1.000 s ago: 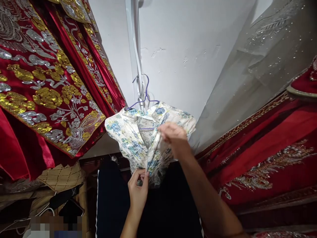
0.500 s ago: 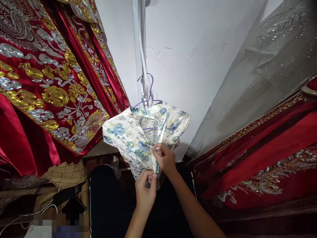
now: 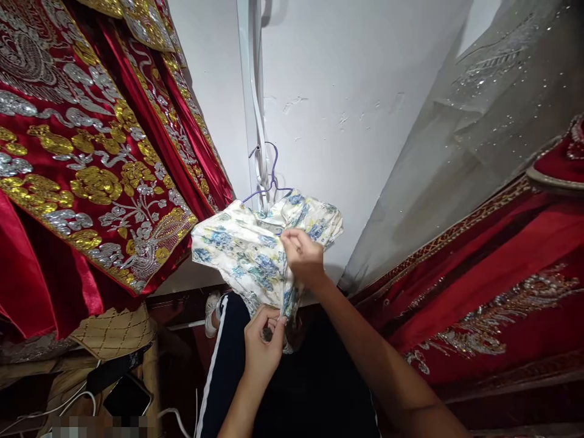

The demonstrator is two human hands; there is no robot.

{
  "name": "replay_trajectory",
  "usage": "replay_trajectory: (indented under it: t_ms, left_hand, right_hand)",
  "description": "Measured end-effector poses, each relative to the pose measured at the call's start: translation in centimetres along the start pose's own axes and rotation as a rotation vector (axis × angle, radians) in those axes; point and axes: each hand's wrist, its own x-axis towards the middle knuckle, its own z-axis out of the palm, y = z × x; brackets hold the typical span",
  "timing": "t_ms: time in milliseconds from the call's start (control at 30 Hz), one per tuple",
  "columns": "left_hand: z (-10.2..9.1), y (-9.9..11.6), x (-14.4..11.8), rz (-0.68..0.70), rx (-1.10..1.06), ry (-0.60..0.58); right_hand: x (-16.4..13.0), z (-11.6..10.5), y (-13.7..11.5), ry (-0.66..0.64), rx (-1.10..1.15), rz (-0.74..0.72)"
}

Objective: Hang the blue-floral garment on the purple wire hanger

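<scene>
A white shirt (image 3: 255,261) with a blue and yellow flower print hangs on a thin purple hanger (image 3: 274,176). The hanger's hook is caught on a white stand (image 3: 256,91) against the wall. Low on the front opening, my left hand (image 3: 264,340) pinches the shirt's edge between thumb and fingers. Higher up, near the neckline, my right hand (image 3: 303,252) has its fingertips closed on the front edge. Between the two hands the edge runs nearly straight, up and down. My right fingers hide part of the opening.
Red garments with gold and silver sequins (image 3: 100,182) hang at the left. On the right are a sheer glittery cloth (image 3: 410,164) and a beaded red garment (image 3: 493,292). A phone (image 3: 128,395) and white cables lie at lower left. Dark trousers with a white stripe (image 3: 214,365) are below.
My right hand has moved up along the shirt's front edge toward the neckline. The gap at the neck has narrowed. My left hand keeps its pinch lower down. The view has shifted slightly.
</scene>
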Motion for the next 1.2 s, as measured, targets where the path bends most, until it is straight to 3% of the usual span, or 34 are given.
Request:
replay_trajectory:
  t_ms: [200, 367, 500, 667, 800, 867, 967, 1100, 1200]
  left_hand:
    - [0.4, -0.4, -1.4, -0.029, -0.008, -0.036]
    - [0.1, -0.9, -1.9, -0.028, 0.048, -0.055]
    - [-1.2, 1.5, 2.5, 0.114, 0.102, -0.150]
    - [-2.8, 8.5, 13.2, 0.408, 0.128, 0.059]
    - [-2.2, 12.8, 19.1, 0.518, 0.331, -0.097]
    - [-1.4, 13.5, 19.7, 0.530, 0.466, -0.124]
    - [-0.7, 13.7, 19.1, 0.543, 0.551, -0.069]
    - [-1.2, 13.7, 18.5, 0.580, 0.565, -0.105]
    - [-1.9, 13.5, 18.6, 0.585, 0.589, -0.128]
  right_hand:
    - [5.5, -0.3, -2.4, 0.036, -0.068, -0.155]
    - [6.2, -0.1, -3.3, 0.055, 0.070, -0.093]
    - [5.6, -0.3, -3.6, 0.041, 0.251, 0.008]
    - [4.4, 0.2, -3.7, 0.089, 0.418, 0.051]
    - [3.9, 1.6, -3.3, 0.213, 0.653, 0.081]
    - [3.8, 2.2, -2.8, 0.278, 0.721, 0.146]
    - [3.6, 2.6, -2.3, 0.303, 0.746, 0.250]
    - [3.3, 2.1, -2.6, 0.202, 0.761, 0.301]
    - [3.3, 1.4, -3.0, 0.097, 0.707, 0.248]
